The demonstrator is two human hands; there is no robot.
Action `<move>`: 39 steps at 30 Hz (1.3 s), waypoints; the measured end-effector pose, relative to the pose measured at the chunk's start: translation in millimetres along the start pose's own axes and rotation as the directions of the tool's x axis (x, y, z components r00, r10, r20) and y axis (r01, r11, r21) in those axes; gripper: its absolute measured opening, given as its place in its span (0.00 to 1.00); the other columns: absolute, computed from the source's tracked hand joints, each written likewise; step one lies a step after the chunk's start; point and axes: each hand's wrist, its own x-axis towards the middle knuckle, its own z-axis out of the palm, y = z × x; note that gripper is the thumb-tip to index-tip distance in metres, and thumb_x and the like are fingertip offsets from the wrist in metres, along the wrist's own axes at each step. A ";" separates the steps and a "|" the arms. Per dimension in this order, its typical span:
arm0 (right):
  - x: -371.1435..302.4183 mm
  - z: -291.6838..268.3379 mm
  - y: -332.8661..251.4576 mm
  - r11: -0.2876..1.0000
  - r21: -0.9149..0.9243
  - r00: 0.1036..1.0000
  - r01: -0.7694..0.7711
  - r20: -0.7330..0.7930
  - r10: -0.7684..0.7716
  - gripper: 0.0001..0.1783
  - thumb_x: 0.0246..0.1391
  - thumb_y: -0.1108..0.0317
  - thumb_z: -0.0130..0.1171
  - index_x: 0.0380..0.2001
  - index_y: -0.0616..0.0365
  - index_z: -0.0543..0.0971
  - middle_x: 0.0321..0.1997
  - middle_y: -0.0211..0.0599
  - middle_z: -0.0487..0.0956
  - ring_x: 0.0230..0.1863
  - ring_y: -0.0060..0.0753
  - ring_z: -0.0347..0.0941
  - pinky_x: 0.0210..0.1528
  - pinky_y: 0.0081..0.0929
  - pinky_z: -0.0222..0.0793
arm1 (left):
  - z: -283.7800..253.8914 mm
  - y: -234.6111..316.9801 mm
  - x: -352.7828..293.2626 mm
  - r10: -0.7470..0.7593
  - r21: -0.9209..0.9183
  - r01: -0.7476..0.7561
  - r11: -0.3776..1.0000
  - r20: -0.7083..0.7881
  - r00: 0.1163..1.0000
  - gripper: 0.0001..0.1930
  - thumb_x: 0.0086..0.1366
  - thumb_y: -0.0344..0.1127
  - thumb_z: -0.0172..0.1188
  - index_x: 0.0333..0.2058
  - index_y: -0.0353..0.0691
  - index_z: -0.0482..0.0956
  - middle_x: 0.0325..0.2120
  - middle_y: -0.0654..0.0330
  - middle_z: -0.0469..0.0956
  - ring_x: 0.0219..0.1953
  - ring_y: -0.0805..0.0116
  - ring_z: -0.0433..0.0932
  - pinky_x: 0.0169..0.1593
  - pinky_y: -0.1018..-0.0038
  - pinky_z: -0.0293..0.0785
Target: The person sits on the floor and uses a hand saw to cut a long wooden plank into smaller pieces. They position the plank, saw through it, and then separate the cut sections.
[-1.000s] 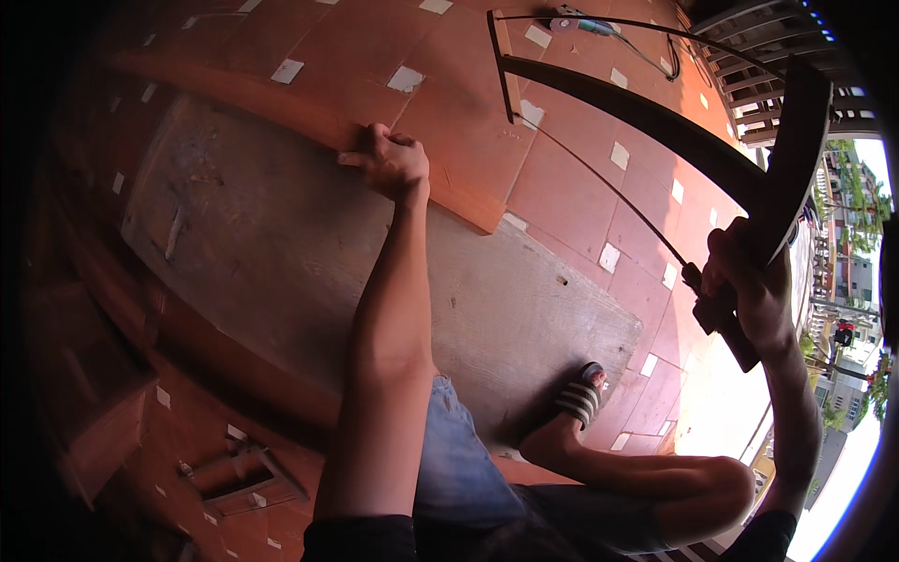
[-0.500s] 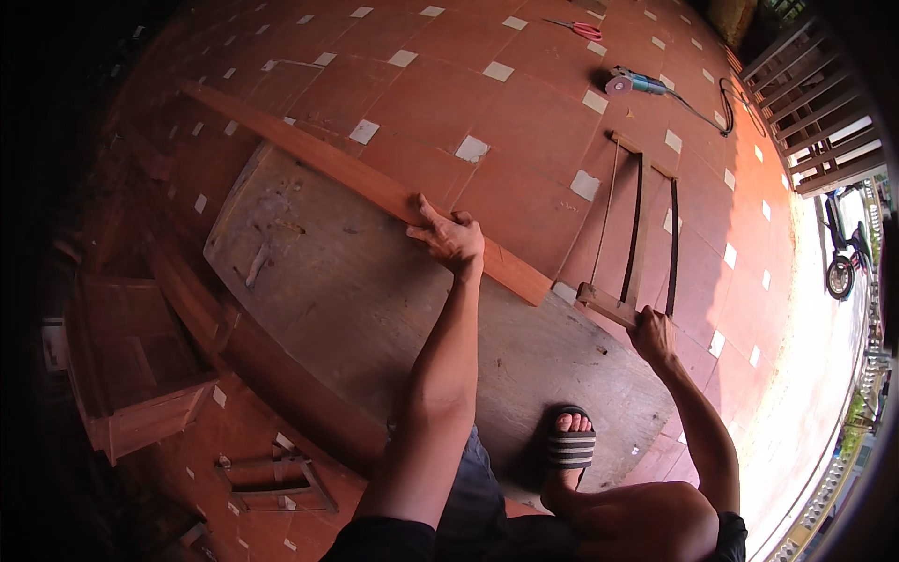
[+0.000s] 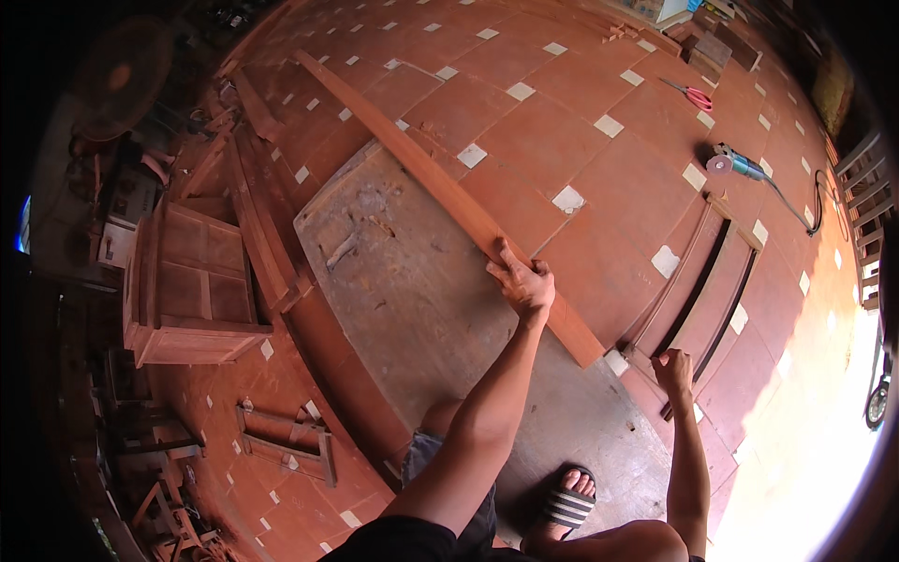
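Note:
A long reddish wooden plank [image 3: 449, 195] lies slantwise along the far edge of a worn grey board [image 3: 403, 281]. My left hand [image 3: 522, 283] bears down on it near its right end, fingers spread across the wood and gripping its edge. To the right, my right hand [image 3: 673, 371] is closed around the near end of a wooden frame saw [image 3: 709, 292]. The saw is turned so its dark blade and wooden bars point away from me. It is apart from the plank's end. My sandalled foot [image 3: 569, 498] rests on the grey board.
An angle grinder [image 3: 740, 164] with a cord and red-handled scissors [image 3: 695, 96] lie on the tiles beyond. At left stand a wooden cabinet [image 3: 198, 281] and more timber [image 3: 251, 211]. A small wooden frame [image 3: 286, 440] lies at lower left. A slatted rail [image 3: 862, 178] borders the right.
The view has shifted, so the scene sits lower and further right. The saw has tilted in my right hand. My left hand stays on the plank.

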 end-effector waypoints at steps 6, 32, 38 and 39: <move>-18.0 -8.5 -184.2 0.851 0.337 0.901 0.404 0.015 -0.434 0.37 0.44 0.57 0.73 0.56 0.68 0.78 0.54 0.56 0.83 0.57 0.55 0.80 0.59 0.46 0.77 | -0.4 7.4 1.2 0.003 0.037 -0.006 0.999 0.085 0.996 0.41 0.64 0.40 0.60 0.72 0.44 0.50 0.59 0.33 0.57 0.58 0.29 0.70 0.57 0.46 0.77; -320.0 -110.4 175.0 0.990 -0.107 0.993 0.090 0.092 -0.080 0.37 0.33 0.64 0.76 0.51 0.64 0.77 0.43 0.52 0.81 0.48 0.57 0.77 0.52 0.50 0.75 | -66.5 -79.9 57.1 -0.375 -0.528 0.717 0.455 0.617 0.692 0.50 0.64 0.78 0.52 0.66 0.38 0.65 0.63 0.51 0.70 0.63 0.56 0.73 0.61 0.55 0.71; -397.6 -131.2 212.4 0.983 0.184 0.993 -0.022 0.116 0.001 0.17 0.63 0.65 0.61 0.49 0.66 0.80 0.47 0.53 0.83 0.52 0.43 0.79 0.58 0.39 0.72 | -40.5 -86.2 28.9 -0.056 -0.625 0.765 0.152 0.768 0.638 0.52 0.64 0.85 0.34 0.71 0.49 0.62 0.68 0.57 0.67 0.68 0.59 0.67 0.67 0.50 0.67; -385.9 -126.2 210.5 0.982 0.188 0.994 -0.004 0.112 -0.018 0.17 0.62 0.65 0.62 0.49 0.66 0.79 0.48 0.53 0.83 0.53 0.44 0.78 0.58 0.39 0.72 | -40.4 -105.9 32.0 -0.031 -0.655 0.747 0.113 0.749 0.661 0.51 0.65 0.84 0.31 0.71 0.50 0.61 0.68 0.58 0.67 0.68 0.59 0.67 0.67 0.49 0.67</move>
